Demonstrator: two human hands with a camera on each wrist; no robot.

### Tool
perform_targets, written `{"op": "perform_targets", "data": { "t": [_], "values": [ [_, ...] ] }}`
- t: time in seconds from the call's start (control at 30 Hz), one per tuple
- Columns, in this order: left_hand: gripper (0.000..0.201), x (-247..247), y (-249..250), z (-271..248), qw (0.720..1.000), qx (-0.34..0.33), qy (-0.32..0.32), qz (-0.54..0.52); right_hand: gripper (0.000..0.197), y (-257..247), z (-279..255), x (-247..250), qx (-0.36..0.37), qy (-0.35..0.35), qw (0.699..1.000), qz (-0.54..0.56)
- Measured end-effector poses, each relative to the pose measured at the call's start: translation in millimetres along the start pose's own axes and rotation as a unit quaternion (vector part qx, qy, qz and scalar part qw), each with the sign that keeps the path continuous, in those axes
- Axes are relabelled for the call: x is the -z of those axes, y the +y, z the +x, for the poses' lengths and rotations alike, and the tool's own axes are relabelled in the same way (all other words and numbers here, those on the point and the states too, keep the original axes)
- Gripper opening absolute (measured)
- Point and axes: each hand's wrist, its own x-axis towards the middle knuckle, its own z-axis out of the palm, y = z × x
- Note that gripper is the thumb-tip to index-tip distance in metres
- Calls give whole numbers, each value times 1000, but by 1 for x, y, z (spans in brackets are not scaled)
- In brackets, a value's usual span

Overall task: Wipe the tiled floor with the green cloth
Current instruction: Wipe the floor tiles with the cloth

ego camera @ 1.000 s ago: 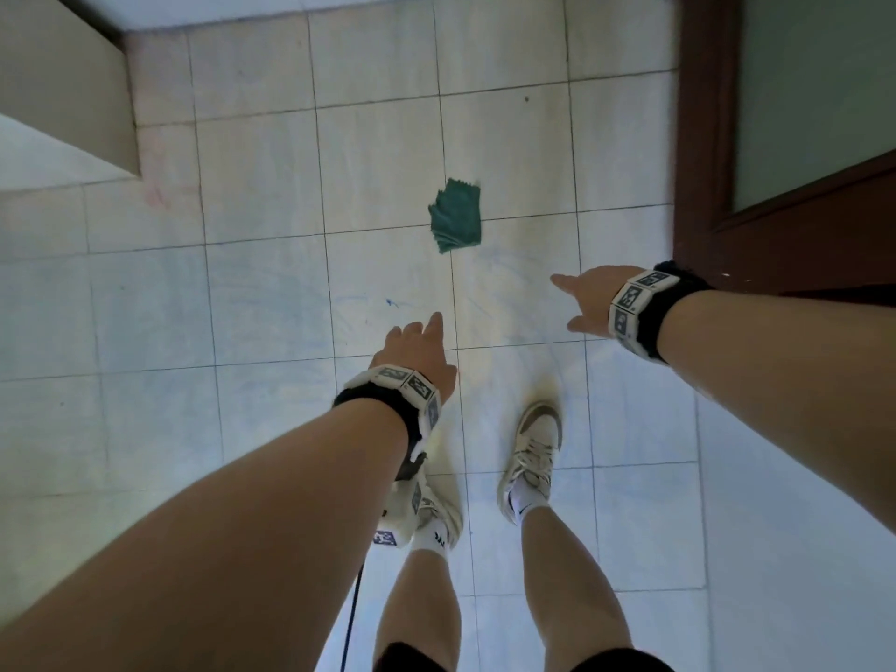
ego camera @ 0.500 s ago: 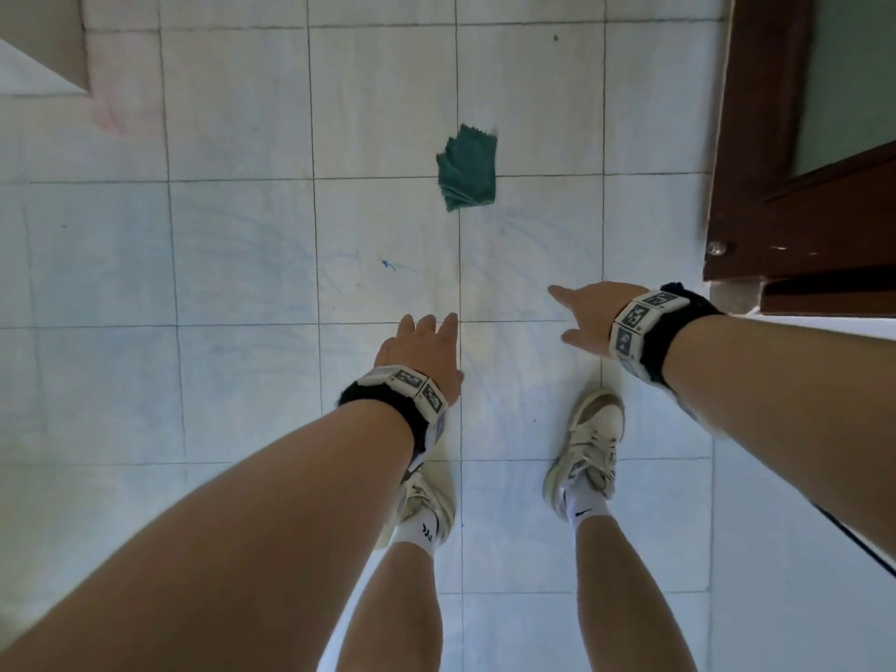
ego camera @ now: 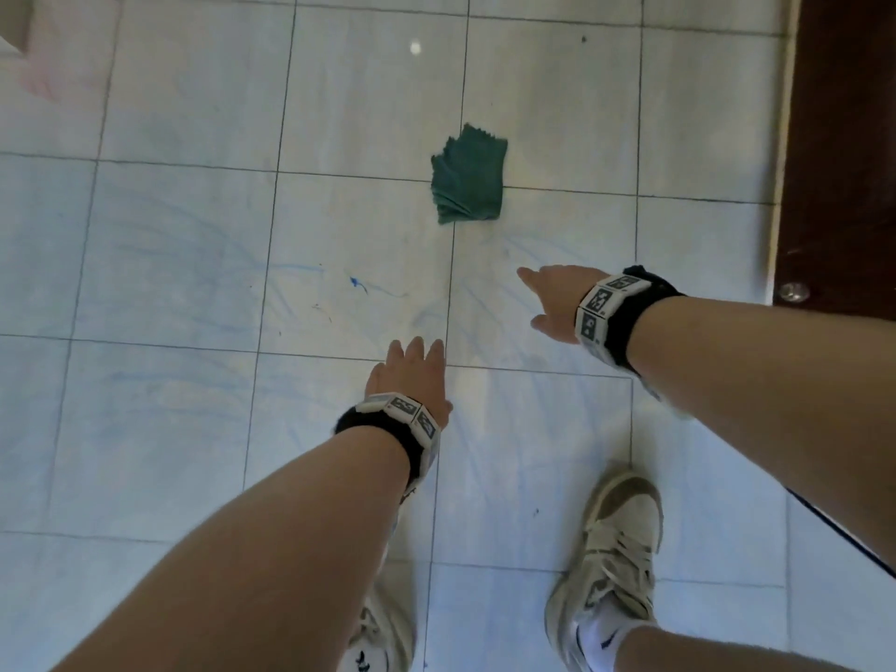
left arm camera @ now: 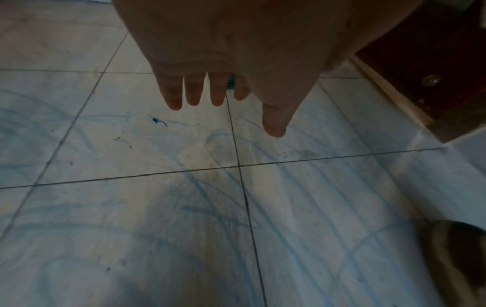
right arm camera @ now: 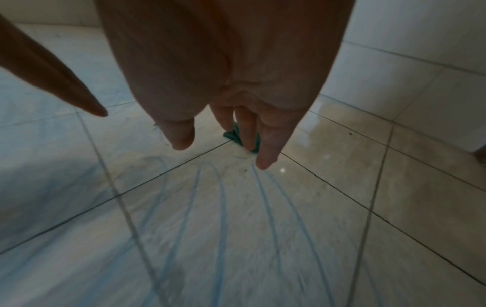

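Footing: two white sneakers (ego camera: 608,565) stand at 6 o'clock on the tiled floor (ego camera: 169,429). The tiles carry a sheen, so I judge a slip possible when the person bends or steps forward.
Left hand: the left hand (ego camera: 412,375) hangs over the floor with fingers (left arm camera: 193,91) straight and slightly spread, holding nothing and touching nothing.
Right hand: the right hand (ego camera: 557,295) is extended toward 12 o'clock, fingers (right arm camera: 268,143) loose and straight, empty, apart from the cloth.
Floor soiling: pale blue streaks (right arm camera: 221,197) arc across the tiles below both hands; a darker blue spot (ego camera: 356,282) lies at 11 o'clock of the left hand.
Green cloth: the green cloth (ego camera: 469,176) lies folded in layers across a grout line, at 12 o'clock of the hands, near the right hand but clear of it.
Door: a dark wooden door (ego camera: 843,138) stands at 2 o'clock, with a round metal fitting (ego camera: 792,291) low down, its purpose not clear.
Risk, pickup: a grasp on the top layer alone would likely let the folds fall open, leaving a loose, uneven pad.
Risk, wiping: a dry or already stained cloth may spread the blue marks rather than lift them; light pressure may leave the darker spot.
Risk, reach: strokes toward 2 o'clock could knock the right hand against the door edge.
Progress: wiping not yet begun, judged from the empty hands.
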Motion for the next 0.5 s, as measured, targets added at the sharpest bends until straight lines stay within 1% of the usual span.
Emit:
{"op": "perform_targets", "data": {
  "t": [0.13, 0.2, 0.3, 0.33, 0.37, 0.43, 0.47, 0.5],
  "values": [
    [94, -32, -3, 55, 999, 2, 36, -9, 78, -7, 78, 9, 17, 67, 997, -32],
    [99, -40, -5, 83, 997, -3, 73, -9, 81, -15, 114, 16, 17, 101, 993, -53],
    [101, -41, -14, 121, 991, -32, 134, 1, 85, -25, 160, 15, 16, 136, 990, -45],
    [102, -39, -17, 127, 988, -35, 148, 7, 84, -25, 166, 10, 16, 140, 990, -28],
    [102, -38, -19, 128, 988, -38, 150, 11, 81, -24, 162, 2, 14, 129, 992, -4],
    [102, -35, -20, 121, 991, -26, 132, 1, 72, -26, 136, -18, 18, 99, 995, 22],
    [102, -37, -21, 116, 992, -14, 122, -7, 65, -28, 120, -28, 21, 104, 994, 18],
    [103, -39, -21, 114, 994, -7, 111, -17, 56, -30, 106, -38, 28, 129, 991, 20]
  ]
}}
